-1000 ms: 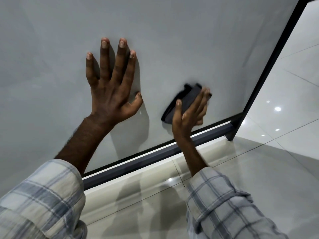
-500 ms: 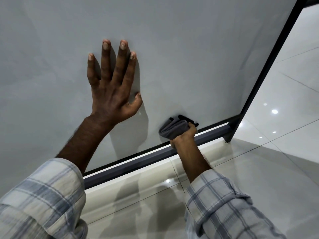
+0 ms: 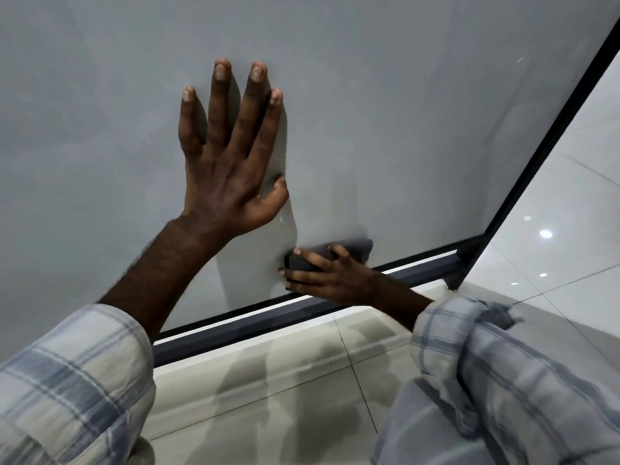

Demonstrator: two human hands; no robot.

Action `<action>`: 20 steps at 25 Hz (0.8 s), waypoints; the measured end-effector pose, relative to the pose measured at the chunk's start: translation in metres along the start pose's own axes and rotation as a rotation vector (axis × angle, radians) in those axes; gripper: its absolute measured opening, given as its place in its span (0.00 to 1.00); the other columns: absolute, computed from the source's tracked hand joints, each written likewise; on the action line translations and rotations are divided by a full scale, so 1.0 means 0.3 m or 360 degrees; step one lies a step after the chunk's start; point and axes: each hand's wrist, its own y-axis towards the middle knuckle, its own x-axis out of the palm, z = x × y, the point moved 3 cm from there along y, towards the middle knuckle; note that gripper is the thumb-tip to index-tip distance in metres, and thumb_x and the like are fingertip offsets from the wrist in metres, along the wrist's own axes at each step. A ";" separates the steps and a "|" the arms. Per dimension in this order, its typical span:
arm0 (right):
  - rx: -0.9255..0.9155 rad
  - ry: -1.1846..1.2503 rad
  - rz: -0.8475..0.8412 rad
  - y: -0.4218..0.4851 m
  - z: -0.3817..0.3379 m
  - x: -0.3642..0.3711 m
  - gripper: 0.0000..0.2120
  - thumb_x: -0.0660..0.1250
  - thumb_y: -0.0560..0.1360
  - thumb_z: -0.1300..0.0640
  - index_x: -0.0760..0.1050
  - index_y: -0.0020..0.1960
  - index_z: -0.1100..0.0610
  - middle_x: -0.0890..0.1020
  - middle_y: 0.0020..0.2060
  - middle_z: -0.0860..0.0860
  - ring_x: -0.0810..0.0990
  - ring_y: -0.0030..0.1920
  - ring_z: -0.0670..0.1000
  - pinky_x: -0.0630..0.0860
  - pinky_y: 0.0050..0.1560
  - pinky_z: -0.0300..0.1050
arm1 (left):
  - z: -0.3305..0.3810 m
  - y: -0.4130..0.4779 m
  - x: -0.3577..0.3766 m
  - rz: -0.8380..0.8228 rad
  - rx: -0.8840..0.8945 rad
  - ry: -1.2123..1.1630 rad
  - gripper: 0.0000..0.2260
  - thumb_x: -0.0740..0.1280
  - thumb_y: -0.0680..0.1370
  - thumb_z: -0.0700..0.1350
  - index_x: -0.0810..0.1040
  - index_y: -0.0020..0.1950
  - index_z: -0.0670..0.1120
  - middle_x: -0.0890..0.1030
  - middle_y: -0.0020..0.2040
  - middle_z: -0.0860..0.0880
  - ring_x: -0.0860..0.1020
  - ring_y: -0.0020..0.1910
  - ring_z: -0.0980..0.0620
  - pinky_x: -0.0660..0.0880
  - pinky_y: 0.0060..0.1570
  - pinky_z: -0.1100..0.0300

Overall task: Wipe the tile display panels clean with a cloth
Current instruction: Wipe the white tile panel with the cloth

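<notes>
Left hand (image 3: 228, 169) lies flat, fingers spread, on the grey tile panel (image 3: 385, 112). Right hand (image 3: 330, 275) grips a bunched grey cloth (image 3: 355, 248) against the panel's bottom edge, so this panel looks nearly finished; other panels are out of view.

matt smooth grey tile panel (image 3: 369, 112), dark matt metal-looking frame (image 3: 268, 322) at its 6 o'clock edge, soft grey cloth (image 3: 349, 250), glossy pale floor tiles (image 3: 553, 213) at 3 o'clock, woven plaid sleeves (image 3: 67, 380)

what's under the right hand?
A dark grey cloth, bunched under the right hand and pressed against the grey panel near its bottom frame. The panel surface beneath the cloth is covered.
</notes>
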 end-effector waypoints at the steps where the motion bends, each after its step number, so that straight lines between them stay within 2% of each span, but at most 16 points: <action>1: -0.0099 0.0005 -0.0050 0.008 -0.020 0.016 0.24 0.67 0.82 0.53 0.69 0.76 0.41 0.64 0.81 0.43 0.65 0.80 0.58 0.63 0.60 0.58 | -0.001 0.002 0.002 0.0007 -0.0005 0.0003 0.38 0.65 0.77 0.56 0.62 0.82 0.37 0.63 0.80 0.31 0.59 0.77 0.23 0.51 0.74 0.27; 3: -0.0258 0.0080 -0.0130 0.003 -0.036 0.028 0.22 0.69 0.81 0.52 0.72 0.73 0.40 0.65 0.80 0.41 0.65 0.80 0.55 0.63 0.61 0.58 | -0.003 0.006 -0.003 0.0033 -0.0024 0.0008 0.38 0.65 0.77 0.57 0.63 0.81 0.36 0.64 0.79 0.30 0.60 0.76 0.22 0.52 0.73 0.25; 5: -0.0147 0.0249 -0.0002 -0.038 0.029 -0.003 0.22 0.71 0.80 0.54 0.75 0.71 0.40 0.68 0.79 0.40 0.66 0.79 0.53 0.62 0.60 0.58 | 0.001 0.005 -0.004 0.0032 -0.0033 -0.0004 0.38 0.66 0.77 0.57 0.64 0.81 0.36 0.64 0.78 0.30 0.61 0.75 0.22 0.53 0.72 0.25; 7: 0.0237 0.0441 0.0149 -0.084 0.141 -0.067 0.25 0.67 0.81 0.62 0.73 0.73 0.43 0.69 0.78 0.41 0.65 0.79 0.53 0.67 0.59 0.62 | 0.005 0.000 -0.003 0.0021 -0.0045 0.0000 0.38 0.66 0.77 0.56 0.64 0.81 0.36 0.64 0.78 0.30 0.61 0.76 0.22 0.53 0.73 0.25; 9: 0.0712 0.0491 0.0291 -0.131 0.210 -0.110 0.29 0.63 0.79 0.68 0.71 0.75 0.44 0.69 0.79 0.44 0.65 0.80 0.58 0.71 0.54 0.67 | 0.006 0.000 0.000 0.0025 -0.0067 -0.0002 0.38 0.66 0.77 0.56 0.64 0.81 0.36 0.64 0.78 0.30 0.60 0.76 0.22 0.52 0.73 0.25; 11: 0.0935 0.0438 0.0401 -0.141 0.200 -0.121 0.33 0.63 0.75 0.69 0.71 0.76 0.46 0.69 0.79 0.48 0.65 0.79 0.63 0.69 0.55 0.68 | 0.006 0.006 0.006 0.0033 -0.0062 0.0011 0.38 0.65 0.76 0.56 0.64 0.80 0.37 0.65 0.78 0.30 0.60 0.75 0.22 0.53 0.73 0.25; 13: 0.0679 0.0388 0.0338 -0.080 0.125 -0.079 0.32 0.62 0.78 0.67 0.68 0.78 0.46 0.67 0.80 0.47 0.67 0.78 0.63 0.70 0.58 0.67 | 0.003 0.011 0.011 0.0027 -0.0079 0.0033 0.38 0.65 0.77 0.57 0.64 0.80 0.37 0.65 0.78 0.30 0.60 0.75 0.22 0.53 0.72 0.25; 15: 0.0340 0.0360 0.0223 -0.038 0.090 -0.055 0.27 0.63 0.80 0.65 0.72 0.75 0.44 0.68 0.79 0.44 0.69 0.78 0.59 0.70 0.56 0.62 | 0.008 0.007 0.008 0.0013 -0.0093 0.0002 0.38 0.65 0.77 0.57 0.64 0.81 0.37 0.65 0.78 0.29 0.61 0.75 0.21 0.53 0.73 0.26; 16: 0.0281 0.0390 0.0237 -0.032 0.121 -0.076 0.26 0.65 0.80 0.65 0.73 0.74 0.45 0.69 0.79 0.45 0.69 0.78 0.59 0.71 0.57 0.62 | 0.010 0.005 0.008 0.0009 -0.0093 0.0003 0.38 0.65 0.77 0.57 0.64 0.81 0.37 0.65 0.78 0.29 0.61 0.75 0.21 0.53 0.73 0.26; 17: 0.0369 0.0423 0.0327 -0.033 0.188 -0.125 0.27 0.65 0.79 0.67 0.74 0.74 0.46 0.70 0.78 0.47 0.69 0.77 0.60 0.72 0.60 0.65 | 0.012 0.003 0.008 0.0009 -0.0091 0.0017 0.37 0.65 0.77 0.56 0.64 0.80 0.37 0.65 0.78 0.30 0.61 0.75 0.21 0.53 0.73 0.26; 18: 0.0584 0.0425 0.0448 -0.042 0.274 -0.184 0.28 0.67 0.76 0.68 0.75 0.73 0.48 0.72 0.77 0.50 0.68 0.77 0.62 0.70 0.64 0.66 | 0.014 0.002 0.009 0.0006 -0.0094 0.0032 0.37 0.65 0.76 0.56 0.64 0.80 0.37 0.65 0.78 0.30 0.61 0.75 0.22 0.53 0.73 0.26; 20: 0.1190 0.0368 0.0674 -0.073 0.426 -0.284 0.30 0.68 0.70 0.66 0.77 0.70 0.51 0.74 0.75 0.53 0.66 0.76 0.63 0.65 0.67 0.68 | 0.019 0.002 0.011 0.0012 -0.0110 0.0044 0.37 0.66 0.76 0.55 0.65 0.80 0.37 0.65 0.78 0.30 0.61 0.76 0.23 0.53 0.73 0.26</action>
